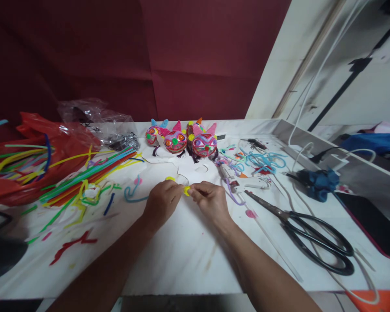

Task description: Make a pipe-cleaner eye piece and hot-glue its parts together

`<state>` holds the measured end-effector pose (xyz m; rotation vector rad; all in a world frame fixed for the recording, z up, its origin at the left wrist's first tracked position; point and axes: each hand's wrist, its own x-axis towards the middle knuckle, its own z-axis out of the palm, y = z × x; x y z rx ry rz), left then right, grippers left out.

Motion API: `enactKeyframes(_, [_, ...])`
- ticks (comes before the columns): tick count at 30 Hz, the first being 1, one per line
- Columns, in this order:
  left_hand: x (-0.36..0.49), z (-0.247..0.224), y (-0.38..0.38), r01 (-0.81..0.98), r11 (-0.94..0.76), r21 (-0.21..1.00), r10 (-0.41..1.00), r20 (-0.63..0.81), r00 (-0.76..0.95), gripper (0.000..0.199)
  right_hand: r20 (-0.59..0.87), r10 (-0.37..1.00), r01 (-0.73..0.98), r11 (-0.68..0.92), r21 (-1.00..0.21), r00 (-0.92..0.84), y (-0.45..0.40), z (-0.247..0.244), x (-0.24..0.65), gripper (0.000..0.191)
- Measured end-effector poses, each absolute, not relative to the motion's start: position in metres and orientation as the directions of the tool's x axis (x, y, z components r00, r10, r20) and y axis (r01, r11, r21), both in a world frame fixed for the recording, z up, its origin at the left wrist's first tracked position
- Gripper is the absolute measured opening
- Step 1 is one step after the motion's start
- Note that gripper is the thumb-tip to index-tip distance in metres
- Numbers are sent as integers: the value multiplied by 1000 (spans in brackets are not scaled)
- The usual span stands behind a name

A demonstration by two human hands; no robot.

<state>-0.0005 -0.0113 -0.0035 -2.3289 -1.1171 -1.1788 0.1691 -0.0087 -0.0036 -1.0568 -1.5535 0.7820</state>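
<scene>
In the middle of the table my left hand (163,200) and my right hand (212,200) meet, fingers pinched. Between the fingertips is a small yellow piece of pipe cleaner (186,190), seemingly coiled; the fingers partly cover it. Just beyond my left hand lies a yellow disc (170,178). A blue pipe cleaner (138,198) curls out beside that hand. Behind both hands stand several colourful animal heads (204,145) with pink or blue ears and round eyes. To the right of my right hand is a white glue gun (235,181).
Black-handled scissors (307,229) and a dark phone (373,221) lie at the right. Loose pipe cleaners (87,177) and a red plastic bag (65,147) fill the left. Blue pipe cleaner scraps (266,160) lie at back right, near the raised table edge (344,160).
</scene>
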Motion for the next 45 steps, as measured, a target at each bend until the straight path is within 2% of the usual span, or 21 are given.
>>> enactKeyframes(7, [8, -4, -16, 713, -589, 381, 642, 756, 127, 17, 453, 892, 262, 441, -858, -16, -12, -4, 166, 17])
enactKeyframes(14, [13, -2, -16, 559, -465, 687, 826, 564, -6, 19, 473, 881, 241, 455, -857, 18, -13, -4, 166, 16])
enactKeyframes(22, [10, -2, -16, 408, -347, 845, 923, 385, -14, 20, 457, 888, 217, 437, -873, 51, -12, -5, 165, 16])
enactKeyframes(28, [17, -5, -18, 240, -227, 944, 961, 257, -99, 24, 379, 919, 92, 370, -924, 113, -15, -6, 161, 15])
enactKeyframes(33, [22, -7, -19, 220, -214, 952, 962, 245, -123, 23, 299, 942, -9, 304, -953, 150, -17, -5, 157, 16])
enactKeyframes(37, [19, -7, -17, 331, -255, 908, 946, 305, -109, 18, 223, 966, -68, 233, -970, 133, -14, -12, 154, 21])
enactKeyframes(39, [16, -6, -16, 430, -311, 847, 923, 377, -76, 17, 221, 972, -38, 225, -974, 74, -12, -14, 156, 21])
enactKeyframes(42, [10, -4, -14, 604, -432, 670, 851, 524, 27, 16, 365, 931, 150, 363, -920, -11, -8, -15, 161, 15])
enactKeyframes(45, [6, -4, -14, 700, -537, 470, 762, 627, 164, 18, 549, 828, 360, 549, -754, -113, -7, -14, 167, 16])
